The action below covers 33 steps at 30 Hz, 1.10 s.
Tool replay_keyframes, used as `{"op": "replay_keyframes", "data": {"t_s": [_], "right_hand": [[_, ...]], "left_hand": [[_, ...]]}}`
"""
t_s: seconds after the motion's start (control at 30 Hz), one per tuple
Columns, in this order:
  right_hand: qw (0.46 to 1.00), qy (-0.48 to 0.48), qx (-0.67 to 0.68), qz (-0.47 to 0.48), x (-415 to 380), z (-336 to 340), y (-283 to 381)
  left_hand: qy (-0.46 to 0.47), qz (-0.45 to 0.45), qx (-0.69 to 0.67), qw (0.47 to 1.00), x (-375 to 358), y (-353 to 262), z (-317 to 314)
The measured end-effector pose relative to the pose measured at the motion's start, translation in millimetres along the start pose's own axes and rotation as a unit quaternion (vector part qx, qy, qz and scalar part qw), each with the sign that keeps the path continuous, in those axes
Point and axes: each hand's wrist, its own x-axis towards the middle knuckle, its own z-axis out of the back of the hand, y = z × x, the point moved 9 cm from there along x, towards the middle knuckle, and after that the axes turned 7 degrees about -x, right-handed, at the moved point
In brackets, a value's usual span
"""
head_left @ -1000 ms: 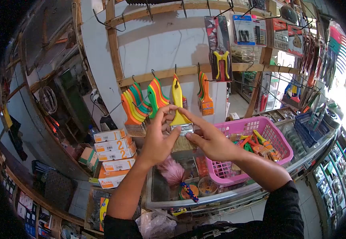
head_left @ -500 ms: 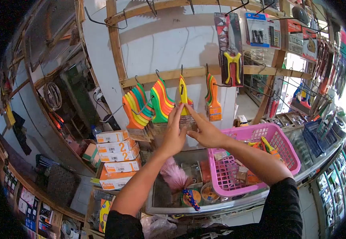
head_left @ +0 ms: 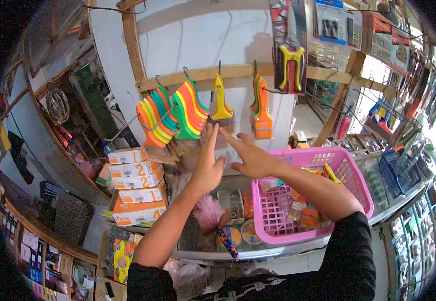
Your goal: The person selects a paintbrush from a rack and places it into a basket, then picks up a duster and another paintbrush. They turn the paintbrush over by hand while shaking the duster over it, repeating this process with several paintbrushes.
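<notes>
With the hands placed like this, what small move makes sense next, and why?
Probably lowering the right hand into the pink basket for a paintbrush: it and the left hand look empty, the yellow paintbrush hangs above them, and a yellow handle shows in the basket.

Brushes (head_left: 222,103) hanging behind basket (head_left: 314,194), boxes (head_left: 137,186) left
</notes>
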Motion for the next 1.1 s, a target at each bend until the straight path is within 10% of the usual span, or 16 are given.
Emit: {"op": "replay_keyframes", "data": {"t_s": [0.37, 0.8, 1.1], "right_hand": [[0.986, 0.113, -0.118, -0.025, -126, 47, 22], [0.938, 0.163, -0.122, -0.281, -299, 107, -58], [0.963, 0.113, -0.115, -0.215, -338, 92, -115]], "left_hand": [[0.106, 0.024, -0.107, 0.988, -68, -89, -73], [0.295, 0.033, -0.132, 0.946, -82, -128, -218], [0.352, 0.078, -0.021, 0.932, -72, -106, -280]]}}
